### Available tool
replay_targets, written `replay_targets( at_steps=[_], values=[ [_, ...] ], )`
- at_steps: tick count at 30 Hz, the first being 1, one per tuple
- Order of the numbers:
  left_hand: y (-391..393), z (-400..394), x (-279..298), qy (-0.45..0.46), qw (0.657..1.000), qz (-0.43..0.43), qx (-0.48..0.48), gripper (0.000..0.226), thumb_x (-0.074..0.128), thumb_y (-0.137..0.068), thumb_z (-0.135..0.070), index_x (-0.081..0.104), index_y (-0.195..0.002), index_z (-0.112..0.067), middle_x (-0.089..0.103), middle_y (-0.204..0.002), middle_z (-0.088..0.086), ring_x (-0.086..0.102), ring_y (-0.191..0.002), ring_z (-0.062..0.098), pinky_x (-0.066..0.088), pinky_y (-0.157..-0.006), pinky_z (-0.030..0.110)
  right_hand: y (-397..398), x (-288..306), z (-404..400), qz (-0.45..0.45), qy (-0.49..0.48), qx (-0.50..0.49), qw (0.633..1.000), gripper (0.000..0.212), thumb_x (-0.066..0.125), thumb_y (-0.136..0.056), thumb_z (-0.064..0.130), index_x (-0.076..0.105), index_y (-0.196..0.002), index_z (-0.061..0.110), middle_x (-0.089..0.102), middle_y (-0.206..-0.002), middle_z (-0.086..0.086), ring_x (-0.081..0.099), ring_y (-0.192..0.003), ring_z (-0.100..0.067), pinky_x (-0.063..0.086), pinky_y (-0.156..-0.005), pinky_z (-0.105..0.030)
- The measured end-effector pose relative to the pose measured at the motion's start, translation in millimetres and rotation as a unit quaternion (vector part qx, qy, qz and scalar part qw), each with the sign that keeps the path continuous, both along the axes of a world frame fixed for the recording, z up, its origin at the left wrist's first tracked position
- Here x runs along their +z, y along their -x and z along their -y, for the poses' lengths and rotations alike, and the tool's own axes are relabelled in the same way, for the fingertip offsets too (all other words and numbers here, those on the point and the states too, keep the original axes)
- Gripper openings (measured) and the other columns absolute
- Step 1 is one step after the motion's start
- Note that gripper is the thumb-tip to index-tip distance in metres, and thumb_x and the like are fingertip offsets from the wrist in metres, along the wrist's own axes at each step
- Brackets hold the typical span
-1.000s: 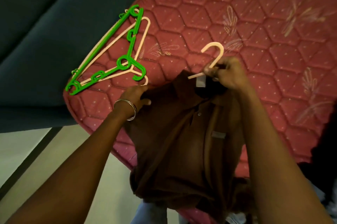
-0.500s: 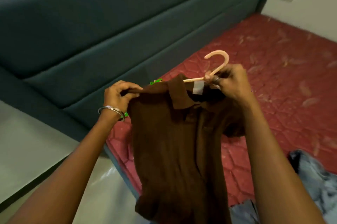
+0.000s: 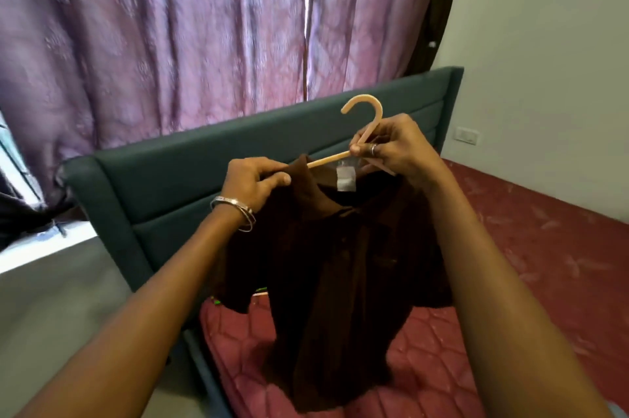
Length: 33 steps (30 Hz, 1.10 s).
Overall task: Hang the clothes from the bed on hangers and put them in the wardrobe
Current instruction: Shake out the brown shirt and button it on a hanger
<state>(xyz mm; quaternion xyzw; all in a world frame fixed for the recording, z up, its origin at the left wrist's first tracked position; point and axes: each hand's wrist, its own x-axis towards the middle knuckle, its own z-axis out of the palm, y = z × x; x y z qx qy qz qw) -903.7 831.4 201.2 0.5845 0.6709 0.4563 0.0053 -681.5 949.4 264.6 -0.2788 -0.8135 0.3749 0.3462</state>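
A dark brown collared shirt [image 3: 340,281] hangs in the air on a peach plastic hanger [image 3: 367,118], above the corner of the red quilted mattress [image 3: 544,264]. My right hand [image 3: 391,148] pinches the hanger just below its hook. My left hand [image 3: 255,182] grips the shirt's left shoulder at the hanger's end. A white label shows inside the collar. A sliver of green hanger [image 3: 218,300] peeks out under the shirt's left sleeve.
A teal padded headboard [image 3: 170,186] runs behind the shirt. Purple curtains [image 3: 153,36] hang behind it, with a bright gap between them. A pale wall [image 3: 544,60] with a switch plate stands at right. Grey floor [image 3: 51,315] lies at left.
Both hands have lifted the shirt and hanger off the mattress and higher up. The view has tilted upward from the mattress to the headboard and curtains. The jeans have left the view.
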Motion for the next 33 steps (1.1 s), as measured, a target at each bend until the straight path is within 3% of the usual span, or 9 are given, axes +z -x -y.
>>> replay_targets(
  at_steps=[6, 8, 15, 19, 22, 25, 29, 31, 33],
  values=[
    [-31.4, 19.1, 40.9, -0.076, 0.996, -0.001, -0.036, 0.015, 0.075, -0.076, -0.009, 0.076, -0.091, -0.008, 0.072, -0.084, 0.002, 0.065, -0.075, 0.011, 0.048, -0.072, 0.012, 5.7, 32.4, 30.5, 0.116, -0.087, 0.054, 0.988, 0.004, 0.078, -0.076, 0.011, 0.076, -0.079, 0.010, 0.073, -0.074, -0.001, 0.069, -0.071, -0.009, 0.058, -0.078, -0.035],
    [-41.5, 21.3, 40.8, -0.084, 0.996, -0.006, -0.035, 0.016, 0.076, -0.074, -0.006, 0.076, -0.090, -0.008, 0.072, -0.082, 0.002, 0.065, -0.074, 0.013, 0.050, -0.071, 0.017, 6.6, 36.3, 34.7, 0.128, -0.110, 0.056, 0.984, 0.004, 0.079, -0.075, 0.010, 0.076, -0.078, 0.010, 0.073, -0.073, 0.000, 0.068, -0.067, -0.005, 0.057, -0.074, -0.030],
    [-3.2, 38.3, 60.9, -0.079, 0.997, -0.019, 0.000, 0.025, 0.077, -0.074, -0.010, 0.075, -0.098, -0.014, 0.072, -0.087, 0.003, 0.066, -0.081, 0.021, 0.053, -0.080, 0.039, -23.0, 79.8, 23.3, 0.012, -0.046, 0.051, 0.998, 0.014, 0.072, -0.080, 0.004, 0.071, -0.090, -0.006, 0.069, -0.086, -0.028, 0.070, -0.079, -0.038, 0.059, -0.071, -0.051],
    [-26.1, 31.3, 88.5, -0.076, 0.993, -0.072, -0.061, 0.045, 0.073, -0.077, -0.034, 0.064, -0.120, -0.022, 0.065, -0.102, -0.009, 0.059, -0.091, 0.005, 0.045, -0.085, 0.017, -2.3, 89.4, 27.3, 0.020, -0.061, 0.081, 0.995, 0.017, 0.076, -0.077, 0.005, 0.072, -0.089, -0.005, 0.070, -0.086, -0.025, 0.068, -0.083, -0.040, 0.056, -0.077, -0.052],
    [-39.1, 17.2, 102.9, -0.045, 0.990, -0.129, -0.031, 0.017, 0.073, -0.079, -0.031, 0.074, -0.095, -0.023, 0.067, -0.079, -0.006, 0.059, -0.072, 0.012, 0.051, -0.071, 0.037, 13.2, 95.8, 33.9, 0.014, -0.069, 0.082, 0.994, 0.018, 0.079, -0.075, 0.008, 0.073, -0.088, -0.003, 0.070, -0.082, -0.024, 0.070, -0.077, -0.036, 0.056, -0.080, -0.050],
    [-37.9, 6.5, 107.7, -0.067, 0.990, -0.123, 0.031, 0.008, 0.070, -0.080, -0.035, 0.074, -0.080, -0.028, 0.060, -0.066, -0.009, 0.055, -0.065, 0.013, 0.049, -0.062, 0.038, 9.3, 103.4, 33.1, -0.004, -0.087, 0.074, 0.993, 0.031, 0.081, -0.072, 0.011, 0.071, -0.100, 0.003, 0.071, -0.092, -0.015, 0.067, -0.081, -0.025, 0.055, -0.080, -0.039],
    [-25.7, 0.5, 122.1, -0.092, 0.992, -0.073, 0.042, 0.009, 0.072, -0.078, -0.036, 0.074, -0.077, -0.028, 0.065, -0.080, -0.004, 0.058, -0.077, 0.016, 0.046, -0.066, 0.035, -41.8, 82.6, -6.6, 0.200, -0.132, -0.060, 0.969, 0.091, 0.091, -0.057, 0.016, 0.046, -0.136, 0.022, 0.057, -0.127, -0.006, 0.055, -0.112, -0.021, 0.045, -0.093, -0.029],
    [-23.4, -0.4, 126.4, -0.104, 0.993, -0.038, 0.031, 0.006, 0.075, -0.074, -0.038, 0.071, -0.071, -0.034, 0.062, -0.075, -0.011, 0.057, -0.074, 0.011, 0.043, -0.065, 0.031, -59.1, 52.3, -19.1, 0.267, -0.113, -0.103, 0.952, 0.084, 0.089, -0.058, 0.010, 0.050, -0.131, 0.020, 0.058, -0.125, -0.006, 0.055, -0.115, -0.025, 0.045, -0.094, -0.033],
    [-26.8, -1.7, 126.4, -0.113, 0.992, -0.045, 0.023, 0.010, 0.075, -0.072, -0.041, 0.070, -0.071, -0.033, 0.061, -0.073, -0.012, 0.056, -0.071, 0.011, 0.043, -0.063, 0.033, -68.8, 29.8, -27.7, 0.245, -0.118, -0.109, 0.956, 0.053, 0.084, -0.064, 0.004, 0.063, -0.111, 0.015, 0.066, -0.106, -0.003, 0.061, -0.104, -0.023, 0.049, -0.084, -0.033]
  ],
)
